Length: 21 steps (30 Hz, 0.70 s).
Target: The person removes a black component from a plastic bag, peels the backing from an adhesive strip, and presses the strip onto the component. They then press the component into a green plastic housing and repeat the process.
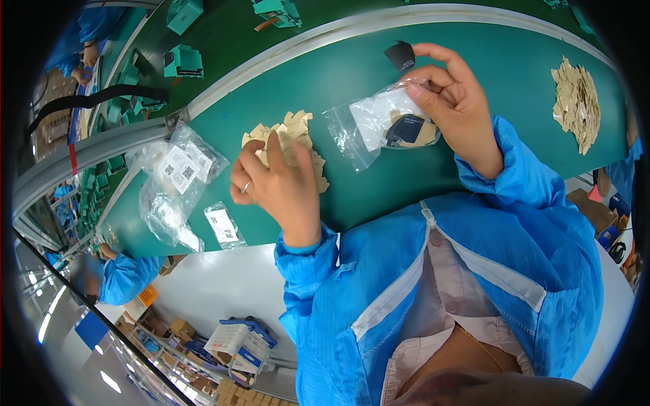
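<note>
My left hand (281, 183), a ring on one finger, is over a pile of small flat beige pieces (298, 125). Its fingers are bent and apart, slightly blurred, with the tips at the pile. I see nothing held in them. Between thumb and fingers, my right hand (457, 101) pinches the upper edge of a clear plastic bag (362, 128). Inside the bag show a white label, beige pieces and a dark piece (406, 127) with pale print. Another black piece (399, 57) is at my right index fingertip, above the bag.
Clear bags with white labels (179, 169) lie left on the green work surface (338, 68), near a small labelled bag (223, 227). A second beige pile (575, 105) lies far right. Beyond the pale rail are green plastic parts (183, 62). Another person's blue sleeve (132, 277) shows at left.
</note>
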Motion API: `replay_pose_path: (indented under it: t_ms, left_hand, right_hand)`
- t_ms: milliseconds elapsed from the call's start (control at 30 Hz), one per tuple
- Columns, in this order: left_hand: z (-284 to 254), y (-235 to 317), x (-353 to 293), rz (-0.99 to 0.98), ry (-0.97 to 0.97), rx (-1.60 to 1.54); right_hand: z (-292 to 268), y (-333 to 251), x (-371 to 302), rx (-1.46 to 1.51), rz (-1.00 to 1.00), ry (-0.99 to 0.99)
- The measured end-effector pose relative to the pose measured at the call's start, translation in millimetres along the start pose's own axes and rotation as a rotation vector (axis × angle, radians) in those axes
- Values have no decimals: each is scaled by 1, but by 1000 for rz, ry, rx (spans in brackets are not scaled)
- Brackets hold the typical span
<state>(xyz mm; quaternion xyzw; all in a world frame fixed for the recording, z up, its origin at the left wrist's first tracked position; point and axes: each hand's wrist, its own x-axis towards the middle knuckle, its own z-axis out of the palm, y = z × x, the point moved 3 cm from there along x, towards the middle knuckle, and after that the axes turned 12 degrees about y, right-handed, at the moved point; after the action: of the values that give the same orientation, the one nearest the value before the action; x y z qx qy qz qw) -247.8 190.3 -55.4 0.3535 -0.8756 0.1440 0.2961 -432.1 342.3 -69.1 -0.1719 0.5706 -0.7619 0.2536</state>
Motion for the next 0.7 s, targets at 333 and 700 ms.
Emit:
replay_pose_path:
  t_ms: [333,700]
  left_hand:
    - [-25,28,-20,-651,-225,-1496]
    - [-24,44,-3,-645,-741,-1516]
  right_hand:
    - [3,-8,-3,6,-23,-64]
    - [10,-20,-17,-111,-224,-148]
